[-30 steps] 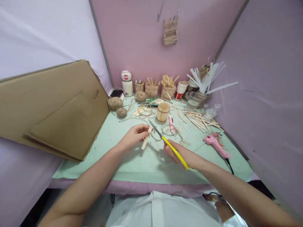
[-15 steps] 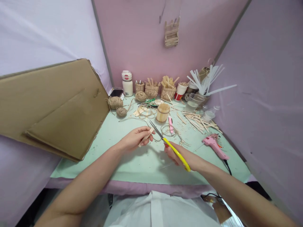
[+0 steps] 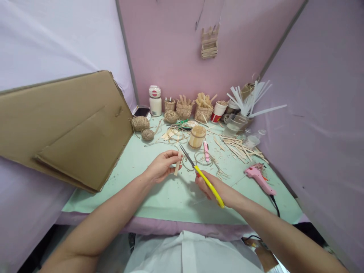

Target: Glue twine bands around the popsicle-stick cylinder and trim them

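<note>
Between the thumb and fingers of my left hand [image 3: 162,166] is a short flat wooden stick [image 3: 178,163], held nearly upright. My right hand [image 3: 214,185] grips yellow-handled scissors [image 3: 205,178], their dark blades pointing up and left, just right of the stick and apart from it. Past the blades stands a small round wooden cup [image 3: 197,137] with a band around it. A pink utility knife [image 3: 206,151] and loose loops of twine [image 3: 216,163] lie in front of the cup.
Cardboard sheets [image 3: 85,140] lean at the left. A pink glue gun [image 3: 261,179] with a cord lies at the right, near scattered wooden strips [image 3: 239,147]. Twine balls [image 3: 140,123], stick-filled baskets [image 3: 184,110], a white bottle [image 3: 155,102] and a clear plastic cup [image 3: 234,125] line the back.
My left hand has turned the wooden stick from a slant to nearly upright and shifted slightly left. The scissors have moved a little left. The camera view has shifted slightly.
</note>
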A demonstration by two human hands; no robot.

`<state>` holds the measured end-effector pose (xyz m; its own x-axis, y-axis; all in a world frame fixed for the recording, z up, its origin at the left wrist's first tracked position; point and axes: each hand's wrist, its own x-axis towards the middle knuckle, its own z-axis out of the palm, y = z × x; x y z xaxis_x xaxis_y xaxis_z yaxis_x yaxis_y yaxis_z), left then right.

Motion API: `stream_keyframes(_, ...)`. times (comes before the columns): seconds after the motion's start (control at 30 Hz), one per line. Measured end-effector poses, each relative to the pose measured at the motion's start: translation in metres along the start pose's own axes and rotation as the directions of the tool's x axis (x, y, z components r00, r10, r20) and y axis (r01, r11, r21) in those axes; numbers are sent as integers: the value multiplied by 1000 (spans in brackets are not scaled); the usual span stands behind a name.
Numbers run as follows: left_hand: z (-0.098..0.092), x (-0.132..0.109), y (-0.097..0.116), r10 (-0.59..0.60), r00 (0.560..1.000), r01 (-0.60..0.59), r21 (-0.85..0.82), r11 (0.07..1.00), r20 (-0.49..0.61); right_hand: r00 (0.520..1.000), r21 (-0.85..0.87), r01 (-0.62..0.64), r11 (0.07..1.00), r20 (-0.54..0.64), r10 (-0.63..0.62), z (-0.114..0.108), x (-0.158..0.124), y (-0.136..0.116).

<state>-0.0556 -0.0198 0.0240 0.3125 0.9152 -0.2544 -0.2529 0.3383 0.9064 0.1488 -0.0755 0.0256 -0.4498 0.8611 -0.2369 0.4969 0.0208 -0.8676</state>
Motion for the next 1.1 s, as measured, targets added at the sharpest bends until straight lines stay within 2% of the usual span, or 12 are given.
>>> stream_keyframes(0.13, 0, -1, -1, 41, 999, -38, 76, 996, -34, 1000, 9, 8, 1000, 9, -8, 2, 2, 0)
stream_keyframes(0.43, 0, 0, -7, 130, 991, -127, 177, 976, -8, 1000, -1, 28, 1000, 13, -28, 5, 5, 9)
stream_keyframes(0.63, 0, -1, -7, 116, 993, -117, 197, 973, 15, 999, 13, 5, 1000, 42, -6, 4, 4, 9)
stream_keyframes(1.1, -3, 2, -11, 100, 994, -108, 188, 976, 50, 999, 41, -24, 999, 24, 23, 6, 4, 2)
